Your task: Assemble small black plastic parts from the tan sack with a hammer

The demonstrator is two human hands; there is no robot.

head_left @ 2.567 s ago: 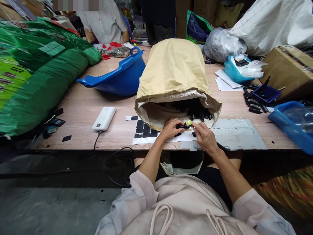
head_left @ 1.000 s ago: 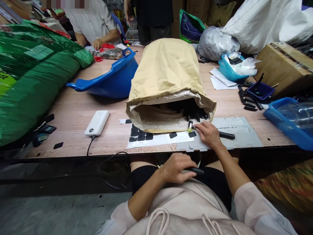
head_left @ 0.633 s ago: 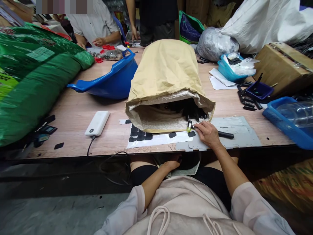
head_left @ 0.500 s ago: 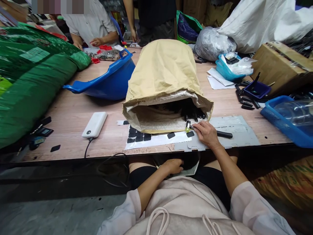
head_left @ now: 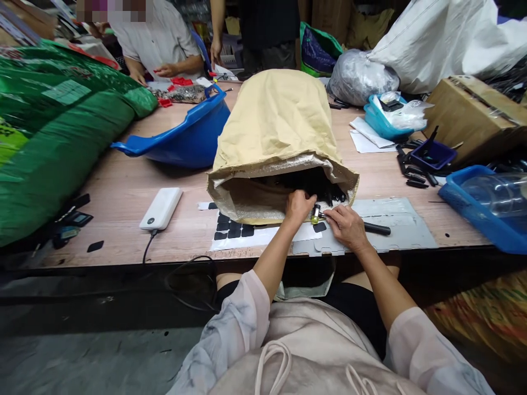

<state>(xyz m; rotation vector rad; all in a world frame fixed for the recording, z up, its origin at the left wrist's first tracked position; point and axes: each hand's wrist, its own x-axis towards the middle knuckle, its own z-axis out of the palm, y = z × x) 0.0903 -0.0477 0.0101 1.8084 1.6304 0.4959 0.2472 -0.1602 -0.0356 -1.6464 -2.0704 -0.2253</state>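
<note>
My right hand (head_left: 346, 226) is closed around a small hammer (head_left: 376, 227), near its head. The hammer has a black handle and a metal head with a yellowish end, and it rests over a grey board (head_left: 395, 219). My left hand (head_left: 300, 207) is at the mouth of a tan woven sack (head_left: 284, 115), its fingers curled close to the black plastic pieces (head_left: 335, 192) inside. Whether a piece is between those fingers is hidden. Under the sack's front edge lies a white backing sheet (head_left: 267, 236) bearing several black rounded-square pads (head_left: 234, 229).
A blue basin (head_left: 185, 134) and a white power bank (head_left: 161, 208) with a cable are to the left, beside green sacks (head_left: 61, 142). On the right are a blue tray (head_left: 473, 203), a cardboard box (head_left: 477, 120) and a purple tray (head_left: 434, 156). Two people are across the table.
My left hand has risen from my lap to the sack's mouth, beside the hammer head. My right hand keeps its grip on the hammer, almost unmoved.
</note>
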